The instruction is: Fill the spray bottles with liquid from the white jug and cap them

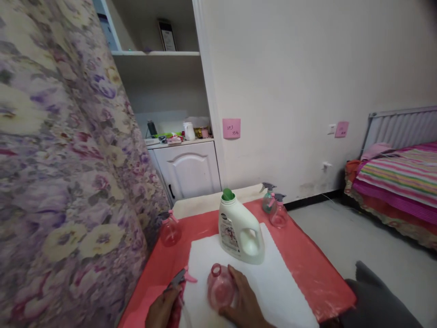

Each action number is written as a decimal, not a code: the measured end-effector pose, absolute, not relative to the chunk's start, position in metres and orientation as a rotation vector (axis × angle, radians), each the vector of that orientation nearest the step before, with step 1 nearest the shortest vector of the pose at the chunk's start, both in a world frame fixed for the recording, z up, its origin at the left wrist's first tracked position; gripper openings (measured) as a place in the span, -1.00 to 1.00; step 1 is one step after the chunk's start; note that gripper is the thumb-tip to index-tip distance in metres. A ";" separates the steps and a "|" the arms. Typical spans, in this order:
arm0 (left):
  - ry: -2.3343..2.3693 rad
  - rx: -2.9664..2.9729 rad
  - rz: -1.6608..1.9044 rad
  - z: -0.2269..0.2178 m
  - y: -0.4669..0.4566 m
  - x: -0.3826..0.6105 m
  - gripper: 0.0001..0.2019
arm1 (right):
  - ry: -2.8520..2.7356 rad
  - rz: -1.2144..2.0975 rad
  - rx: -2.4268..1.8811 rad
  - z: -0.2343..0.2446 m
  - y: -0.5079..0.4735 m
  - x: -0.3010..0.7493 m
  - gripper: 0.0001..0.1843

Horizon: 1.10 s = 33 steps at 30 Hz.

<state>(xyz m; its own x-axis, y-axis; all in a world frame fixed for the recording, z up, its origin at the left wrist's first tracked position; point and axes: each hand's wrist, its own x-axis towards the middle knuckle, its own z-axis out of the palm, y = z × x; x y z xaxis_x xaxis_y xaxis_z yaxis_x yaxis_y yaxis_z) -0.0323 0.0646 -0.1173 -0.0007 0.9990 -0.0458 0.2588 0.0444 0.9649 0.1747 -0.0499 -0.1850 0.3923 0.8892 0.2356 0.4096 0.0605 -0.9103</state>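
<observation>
My right hand (244,298) curls around an open-necked pink bottle (220,287) standing on a white cloth (276,282). My left hand (164,310) grips a grey and pink spray head (180,278) with its tube, just left of the bottle. A white detergent jug (241,230) with a green cap stands upright on the cloth behind the bottle.
The cloth lies on a red-covered table (314,269). A pink spray bottle (170,230) stands at the table's left edge; a green one (268,200) and a pink one (279,212) at the far right corner. A flowered curtain hangs left, a bed (399,182) stands right.
</observation>
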 end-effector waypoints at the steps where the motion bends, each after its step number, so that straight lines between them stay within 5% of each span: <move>1: 1.351 1.301 1.010 -0.116 0.062 -0.031 -0.60 | -1.198 0.554 -1.539 -0.184 -0.051 0.175 0.06; 9: 0.968 0.777 1.139 -0.095 0.057 -0.021 -0.72 | -1.187 0.561 -1.495 -0.193 -0.054 0.174 -0.03; 20: 0.743 1.064 1.485 -0.018 0.014 0.002 -0.68 | -1.158 0.551 -1.515 -0.196 -0.056 0.171 -0.06; 33: 0.757 1.372 1.395 -0.014 -0.005 0.014 -0.68 | -1.158 0.582 -1.477 -0.194 -0.056 0.171 -0.07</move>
<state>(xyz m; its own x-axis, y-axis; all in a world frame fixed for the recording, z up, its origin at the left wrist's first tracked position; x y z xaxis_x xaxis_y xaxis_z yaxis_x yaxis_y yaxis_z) 0.0136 -0.0046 -0.0143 0.1395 0.9294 0.3416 -0.2200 -0.3073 0.9258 0.1708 -0.0564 -0.1935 0.3979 0.8866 0.2359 0.3391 0.0968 -0.9358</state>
